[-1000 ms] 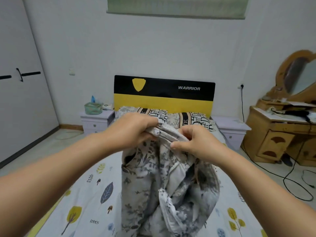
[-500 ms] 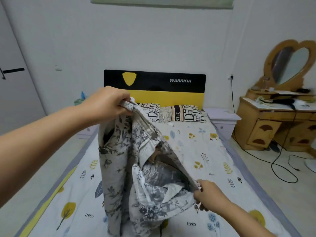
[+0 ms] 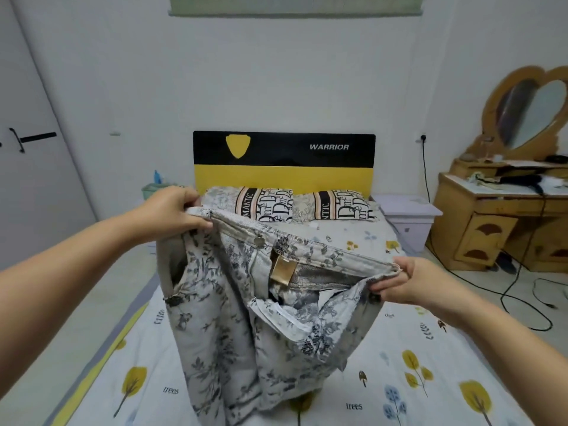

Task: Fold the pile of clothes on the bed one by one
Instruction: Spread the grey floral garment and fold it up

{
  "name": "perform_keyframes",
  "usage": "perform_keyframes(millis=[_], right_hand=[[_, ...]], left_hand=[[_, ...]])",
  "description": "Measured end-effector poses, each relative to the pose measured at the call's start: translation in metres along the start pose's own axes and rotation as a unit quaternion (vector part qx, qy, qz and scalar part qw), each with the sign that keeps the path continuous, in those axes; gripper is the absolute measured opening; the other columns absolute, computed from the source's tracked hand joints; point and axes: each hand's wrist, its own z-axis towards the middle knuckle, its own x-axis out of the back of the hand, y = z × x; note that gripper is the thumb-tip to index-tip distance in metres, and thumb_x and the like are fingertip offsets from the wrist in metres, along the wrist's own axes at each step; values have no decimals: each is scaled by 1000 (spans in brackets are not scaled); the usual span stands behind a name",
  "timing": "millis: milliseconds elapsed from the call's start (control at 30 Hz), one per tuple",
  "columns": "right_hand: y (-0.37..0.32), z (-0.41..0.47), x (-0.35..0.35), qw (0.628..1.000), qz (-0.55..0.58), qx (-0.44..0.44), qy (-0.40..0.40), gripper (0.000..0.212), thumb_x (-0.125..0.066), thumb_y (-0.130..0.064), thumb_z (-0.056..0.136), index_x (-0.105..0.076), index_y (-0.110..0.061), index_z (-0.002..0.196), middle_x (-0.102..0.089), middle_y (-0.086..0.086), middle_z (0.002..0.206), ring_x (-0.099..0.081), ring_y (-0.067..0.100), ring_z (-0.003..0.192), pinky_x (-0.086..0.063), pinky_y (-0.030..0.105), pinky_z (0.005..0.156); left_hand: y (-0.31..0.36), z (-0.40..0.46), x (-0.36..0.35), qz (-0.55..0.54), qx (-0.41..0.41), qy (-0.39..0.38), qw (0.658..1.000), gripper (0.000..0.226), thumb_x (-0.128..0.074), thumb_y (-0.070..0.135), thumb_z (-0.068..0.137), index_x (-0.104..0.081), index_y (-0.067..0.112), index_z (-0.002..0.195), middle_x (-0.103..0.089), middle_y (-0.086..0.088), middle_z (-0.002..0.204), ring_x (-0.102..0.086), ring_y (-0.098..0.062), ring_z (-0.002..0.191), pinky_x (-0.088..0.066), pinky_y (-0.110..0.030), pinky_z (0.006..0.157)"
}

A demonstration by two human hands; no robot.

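Note:
A pair of pale trousers with a grey floral print (image 3: 233, 327) hangs in the air over the bed (image 3: 415, 379). My left hand (image 3: 172, 213) grips the waistband at its left end, higher up. My right hand (image 3: 405, 281) pinches the waistband's right end, lower and nearer to me. The waistband stretches slanted between them, with the fly undone and a gold label showing inside. The legs drop down onto the sheet. No other clothes of the pile are in view.
Two patterned pillows (image 3: 264, 204) lie under the black and yellow headboard (image 3: 282, 161). A pale nightstand (image 3: 408, 219) and a wooden dresser with a heart mirror (image 3: 504, 222) stand on the right, with cables on the floor (image 3: 522, 290). A white wardrobe (image 3: 30, 167) is at the left.
My hands, close together on the waistband a second ago, have drawn apart. The right hand went down, then right and up, spreading the waistband wide. The left hand held its end up.

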Motion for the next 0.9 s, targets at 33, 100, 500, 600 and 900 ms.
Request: perform_keyframes(millis=[33, 100, 500, 600, 900], right_hand=[[-1, 2, -3, 997, -60, 19, 43, 49, -71, 4, 77, -54, -1, 122, -71, 7, 70, -67, 4, 62, -55, 18, 60], [-3, 6, -8, 980, -150, 59, 113, 30, -74, -12, 78, -65, 1, 104, -68, 7, 69, -66, 16, 63, -55, 31, 61], [-11, -3, -19, 971, -38, 196, 132, 17, -49, -10, 94, -42, -23, 86, -34, -5, 55, -30, 7, 46, -24, 18, 45], [-18, -7, -19, 946, -127, 273, 119, 38, -47, 3, 92, -49, -33, 80, -50, -5, 73, -50, 10, 68, -38, 18, 64], [-19, -16, -9, 943, -243, 226, 30, 23, -77, -18, 74, -59, -33, 75, -42, -4, 83, -44, 5, 75, -32, 9, 64]], left_hand=[[-1, -1, 0, -11, -1, 1, 1000, 35, -78, 20, 71, -45, 8, 66, -44, -1, 57, -37, -14, 55, -26, -26, 48], [-5, -6, -1, -47, 2, 2, 999, 33, -78, 17, 71, -46, 9, 73, -49, 0, 59, -38, -13, 54, -29, -20, 45], [-19, -29, 16, -229, 49, -183, 955, 61, -78, 74, 31, -73, 23, 64, -67, 3, 59, -59, -2, 52, -45, -11, 51], [-16, -34, 15, -252, 80, -185, 947, 50, -82, 65, 39, -74, 22, 63, -70, 1, 62, -62, -4, 54, -48, -12, 52], [1, -38, 5, -218, 88, -122, 964, 83, -62, 88, 7, -74, 26, 60, -62, 10, 48, -51, 8, 41, -40, -5, 46]])
